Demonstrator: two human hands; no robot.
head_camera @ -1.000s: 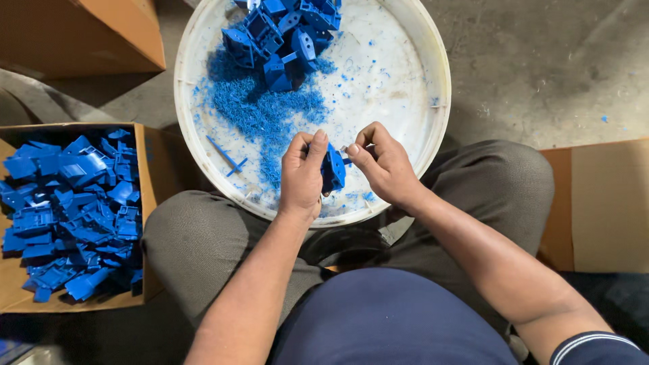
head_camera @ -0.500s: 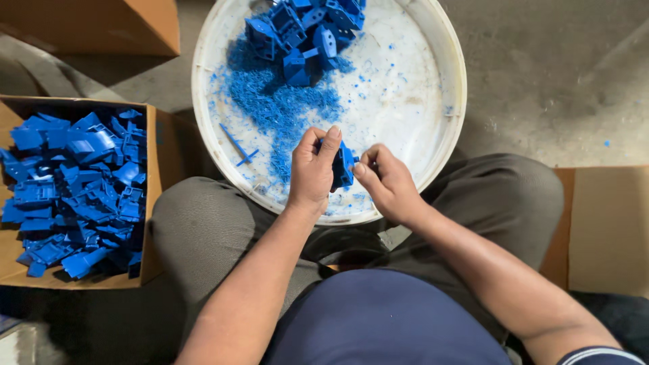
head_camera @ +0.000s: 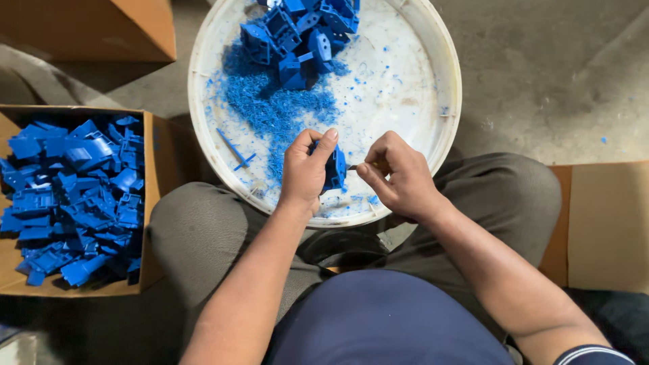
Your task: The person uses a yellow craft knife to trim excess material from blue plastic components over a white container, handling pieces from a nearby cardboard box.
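Fingers of the left hand clamped on a small, blocky blue plastic part, right hand pinching a thin tool.

The one camera sits on the person's head, looks straight down, quite close, probably leaning forward over lap and floor.

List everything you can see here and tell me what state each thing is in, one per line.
Left hand: closed around a blue plastic part.
Right hand: fingers pinched on a small thin tool, tip at the part.
White tub: open, holds blue shavings and a pile of parts.
Left cardboard box: open, heaped with blue parts.
Right cardboard box: contents hidden.
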